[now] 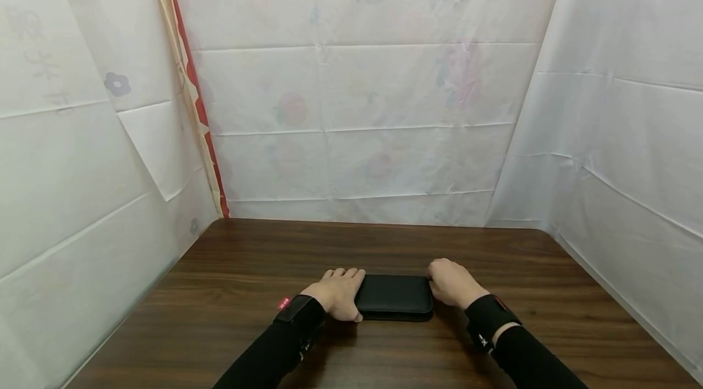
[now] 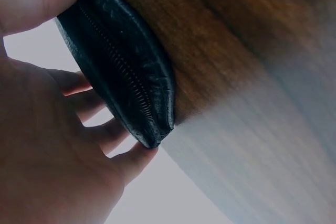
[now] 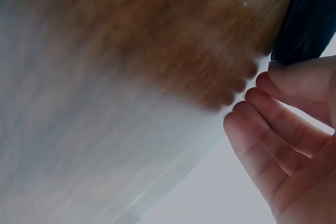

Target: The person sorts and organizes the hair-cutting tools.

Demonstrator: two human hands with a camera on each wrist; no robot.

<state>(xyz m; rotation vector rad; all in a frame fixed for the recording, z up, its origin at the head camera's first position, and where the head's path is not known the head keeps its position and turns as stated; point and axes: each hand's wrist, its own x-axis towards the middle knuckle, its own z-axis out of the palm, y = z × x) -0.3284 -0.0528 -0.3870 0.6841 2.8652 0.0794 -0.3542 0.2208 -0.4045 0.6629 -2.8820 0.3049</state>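
A black zip-around wallet (image 1: pixel 393 294) lies flat on the wooden table, between my two hands. My left hand (image 1: pixel 336 294) holds its left end, with the thumb at the near edge and the fingers spread toward the far side. In the left wrist view the closed zip teeth run along the side of the wallet (image 2: pixel 113 51). At its right end, near the far corner, my right hand (image 1: pixel 454 283) has curled fingers. The right wrist view shows thumb and index finger pinched together at the corner of the wallet (image 3: pixel 304 19); whatever they pinch is hidden.
The dark wood table (image 1: pixel 247 291) reaches back to a white sheet (image 1: pixel 351 96) hung behind it. More white sheeting (image 1: pixel 631 151) hangs along the right side, and a left sheet (image 1: pixel 71 181) has a red-edged strip at the corner.
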